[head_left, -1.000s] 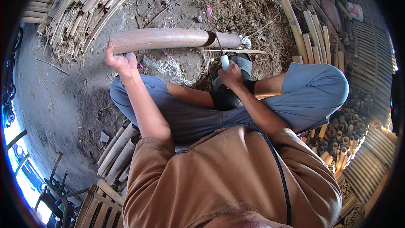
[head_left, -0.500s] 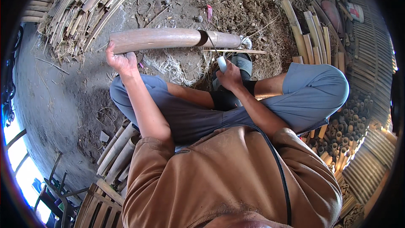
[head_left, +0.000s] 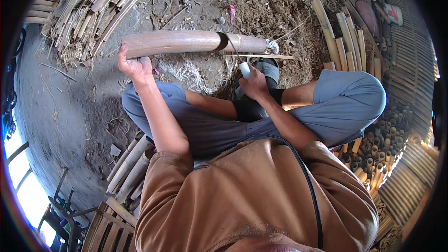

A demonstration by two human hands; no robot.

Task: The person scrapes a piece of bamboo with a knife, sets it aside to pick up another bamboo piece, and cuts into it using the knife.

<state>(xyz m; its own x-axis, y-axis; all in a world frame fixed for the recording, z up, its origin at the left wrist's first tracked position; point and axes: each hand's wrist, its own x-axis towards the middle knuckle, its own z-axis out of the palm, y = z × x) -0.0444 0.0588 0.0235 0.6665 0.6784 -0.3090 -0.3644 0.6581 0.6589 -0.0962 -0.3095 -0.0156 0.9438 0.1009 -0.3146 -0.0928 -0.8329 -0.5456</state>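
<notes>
A thick brown bamboo pole (head_left: 172, 42) lies crosswise in front of me. My left hand (head_left: 135, 67) grips its left end from below, with the thumb up over the cut end. Closed around the white handle (head_left: 244, 69) of a thin-bladed tool is my right hand (head_left: 254, 84). Its narrow dark blade (head_left: 234, 48) reaches up to the pole, right of the pole's middle; whether it is a knife or a saw is unclear. Beside the blade, a dark curved band crosses the bamboo, perhaps a shadow. White material (head_left: 272, 46) sits at the pole's right end.
Split bamboo strips (head_left: 100, 7) are heaped at the far left. Bamboo lengths (head_left: 326, 30) stand at the right, above a stack of cut tubes (head_left: 382, 144). A thin stick (head_left: 280, 57) lies near my sandalled foot (head_left: 268, 69). More poles (head_left: 130, 163) rest by my left side.
The pole has shifted very slightly, and the dark band beside the blade sits a little farther left. Both hands keep their grips in nearly the same places.
</notes>
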